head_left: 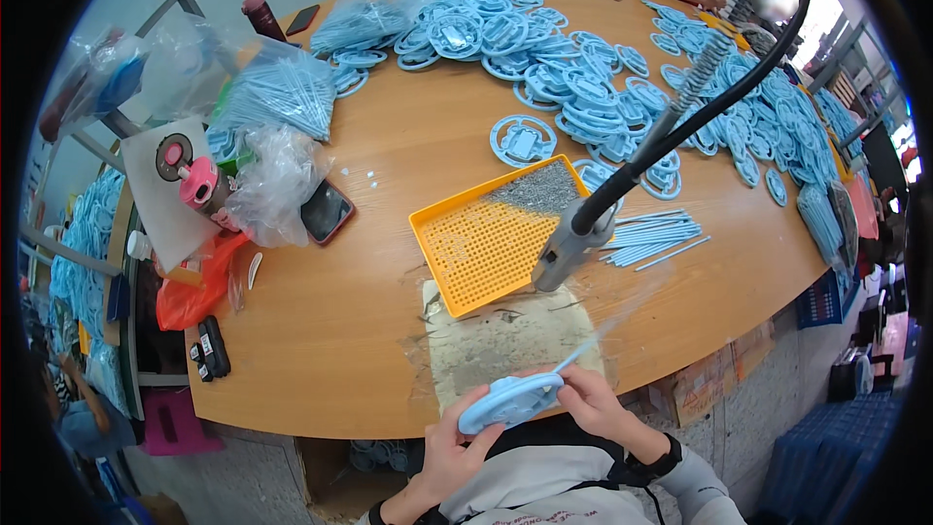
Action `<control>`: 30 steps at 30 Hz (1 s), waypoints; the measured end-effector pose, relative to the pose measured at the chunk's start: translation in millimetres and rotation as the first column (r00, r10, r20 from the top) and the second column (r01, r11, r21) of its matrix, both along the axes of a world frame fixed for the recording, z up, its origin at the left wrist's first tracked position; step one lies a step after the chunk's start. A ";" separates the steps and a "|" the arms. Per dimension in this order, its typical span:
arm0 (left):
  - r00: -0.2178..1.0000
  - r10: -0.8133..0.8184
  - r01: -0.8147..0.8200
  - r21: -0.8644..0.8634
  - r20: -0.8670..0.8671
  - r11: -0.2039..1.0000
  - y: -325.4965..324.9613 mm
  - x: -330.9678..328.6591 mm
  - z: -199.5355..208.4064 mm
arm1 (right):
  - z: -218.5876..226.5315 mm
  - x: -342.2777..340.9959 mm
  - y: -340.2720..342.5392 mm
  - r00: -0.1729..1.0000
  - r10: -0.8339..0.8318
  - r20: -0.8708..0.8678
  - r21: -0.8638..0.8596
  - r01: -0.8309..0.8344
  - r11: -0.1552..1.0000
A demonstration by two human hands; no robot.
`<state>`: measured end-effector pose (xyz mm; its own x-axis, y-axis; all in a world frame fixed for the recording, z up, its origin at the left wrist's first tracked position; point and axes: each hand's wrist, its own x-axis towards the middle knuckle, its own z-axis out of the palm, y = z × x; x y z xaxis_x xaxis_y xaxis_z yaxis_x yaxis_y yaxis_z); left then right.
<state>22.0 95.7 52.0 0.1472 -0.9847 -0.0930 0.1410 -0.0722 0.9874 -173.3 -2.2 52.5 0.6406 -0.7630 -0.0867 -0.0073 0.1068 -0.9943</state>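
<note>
My left hand (457, 442) is closed around the rim of a round light-blue plastic part (507, 402), held tilted above the table's near edge. At the part's right side, my right hand (595, 403) is closed, its fingertips against the rim where a thin light-blue plastic rod (580, 351) slants up and away. The rod's far end is blurred, and its lower end is hidden by the fingers. Beyond my hands lies a worn pale mat (486, 355). An electric screwdriver (562, 255) hangs on a black cable over a yellow perforated tray (457, 303) with small grey screws (544, 190).
Light-blue rods (656, 238) lie right of the tray. Piles of round parts (583, 87) cover the far and right table. At left are a phone (327, 212), plastic bags (277, 185), a pink bottle (202, 183) and a black case (214, 347). Two people sit across the table.
</note>
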 end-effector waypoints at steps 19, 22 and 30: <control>0.886 0.127 0.131 -0.502 0.446 0.855 -33.0 12.8 50.5 | 46.2 26.4 -26.6 0.911 0.155 0.383 -0.214 -0.076 0.974; 0.883 0.143 0.113 -0.498 0.447 0.860 -36.0 9.2 45.6 | 44.6 30.0 -19.7 0.895 0.115 0.432 -0.004 -0.125 0.992; 0.789 0.126 0.210 -0.457 0.602 0.864 -68.3 5.7 20.0 | 3.7 16.9 -23.2 0.936 -0.104 0.337 0.284 0.004 0.959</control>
<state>27.7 27.4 72.0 -0.0373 -0.8777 0.4777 -0.4742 0.4363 0.7647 -156.5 -25.4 56.2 0.6268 -0.7752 -0.0785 0.3442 0.3659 -0.8646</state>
